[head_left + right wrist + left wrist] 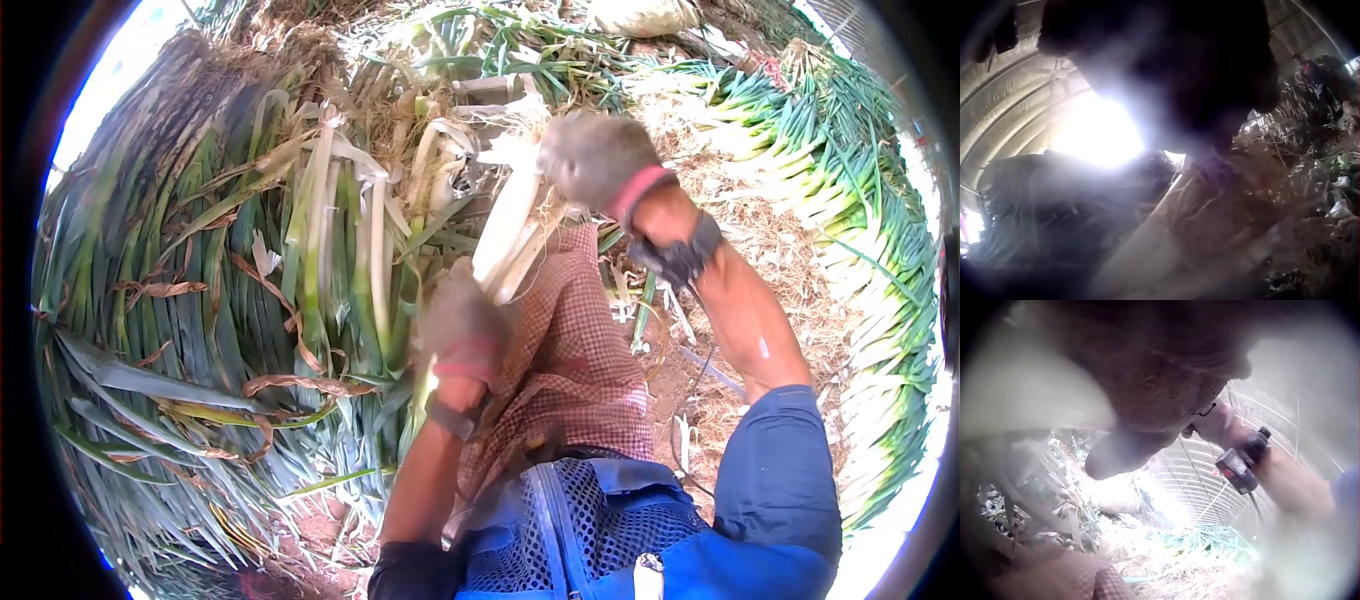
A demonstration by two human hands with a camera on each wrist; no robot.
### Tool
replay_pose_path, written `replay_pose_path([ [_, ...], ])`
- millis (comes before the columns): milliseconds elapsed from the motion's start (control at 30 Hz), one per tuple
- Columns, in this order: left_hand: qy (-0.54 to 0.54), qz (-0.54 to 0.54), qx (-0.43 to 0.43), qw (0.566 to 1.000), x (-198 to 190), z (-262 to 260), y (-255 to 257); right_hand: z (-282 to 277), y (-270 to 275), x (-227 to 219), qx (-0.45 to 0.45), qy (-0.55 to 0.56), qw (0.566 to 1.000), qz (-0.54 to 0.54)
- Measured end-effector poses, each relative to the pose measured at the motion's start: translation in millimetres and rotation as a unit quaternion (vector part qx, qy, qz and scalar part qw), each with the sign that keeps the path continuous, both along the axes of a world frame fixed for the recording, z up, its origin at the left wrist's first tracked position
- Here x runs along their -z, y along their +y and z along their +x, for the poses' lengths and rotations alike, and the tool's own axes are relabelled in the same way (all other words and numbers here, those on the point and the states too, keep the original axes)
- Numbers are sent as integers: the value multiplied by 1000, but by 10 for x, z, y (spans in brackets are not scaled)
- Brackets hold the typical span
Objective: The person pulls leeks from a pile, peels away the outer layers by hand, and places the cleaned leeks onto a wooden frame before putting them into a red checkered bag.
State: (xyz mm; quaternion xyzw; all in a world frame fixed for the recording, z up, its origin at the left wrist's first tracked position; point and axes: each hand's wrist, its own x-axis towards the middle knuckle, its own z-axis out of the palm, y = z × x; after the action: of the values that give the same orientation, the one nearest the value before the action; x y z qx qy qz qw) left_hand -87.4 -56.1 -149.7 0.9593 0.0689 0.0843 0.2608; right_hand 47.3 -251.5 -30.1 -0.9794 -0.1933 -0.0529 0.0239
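Observation:
My gloved left hand (pixel 462 318) grips a leek (pixel 508 225) partway along its stalk, with its green end running down under the wrist. The thick white shaft slants up and right from the fist, with a thinner pale stalk beside it. At its root end my gloved right hand (pixel 598 160) is blurred, fingers curled at the stringy roots. Pale loose peel (pixel 508 150) sticks out left of that hand. The right wrist view shows the hand (pixel 1172 69) as a dark shape above the pale shaft (pixel 1147 253). In the left wrist view the glove (pixel 1147 387) fills the top.
A big heap of untrimmed leeks (pixel 200 250) lies on the left. Along the right runs a long row of pale-stemmed leeks (pixel 850 200). Straw-like root trimmings (pixel 770 260) cover the ground between. Checked cloth (pixel 590 340) covers the person's lap under the hands.

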Motion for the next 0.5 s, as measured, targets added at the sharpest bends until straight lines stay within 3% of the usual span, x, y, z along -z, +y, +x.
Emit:
replay_pose_path([
  [33, 32, -11, -5, 999, -10, -28, -9, 188, -12, 14, 57, 27, 997, -54],
  [67, 34, -13, -7, 999, 2, -69, -2, 419, -171, -12, 163, 12, 987, 7],
  [100, 24, -13, -6, 1000, 15, -74, 9, 683, -561, 64, 182, -40, 983, 4],
  [167, 12, -16, -5, 1000, 16, -38, 30, 799, -993, 73, 163, -99, 974, -120],
  [200, 24, -18, 2, 1000, 24, -21, 33, 244, -572, -267, 192, -123, 972, 61],
  [233, 38, -18, 15, 999, 44, -11, 33, -19, -385, -289, 56, -182, 981, 45],
  [267, 37, -19, 28, 999, 77, -3, 58, -107, -271, -289, -123, -157, 977, 70],
  [300, 59, -29, 48, 997, 122, 7, 108, -278, -149, -79, -135, -27, 987, -80],
  [333, 76, -43, 76, 993, 180, 53, 130, -442, -30, 134, -163, 106, 957, -215],
  [367, 71, -126, 98, 985, 358, 52, 201, -591, 188, 303, -128, 105, 960, -226],
  [433, 62, -238, 151, 957, 258, -39, 187, -743, 574, 516, -283, -93, 952, -69],
  [500, 51, -268, 183, 944, -209, -123, 213, -800, 548, 489, -326, -139, 933, -60],
])
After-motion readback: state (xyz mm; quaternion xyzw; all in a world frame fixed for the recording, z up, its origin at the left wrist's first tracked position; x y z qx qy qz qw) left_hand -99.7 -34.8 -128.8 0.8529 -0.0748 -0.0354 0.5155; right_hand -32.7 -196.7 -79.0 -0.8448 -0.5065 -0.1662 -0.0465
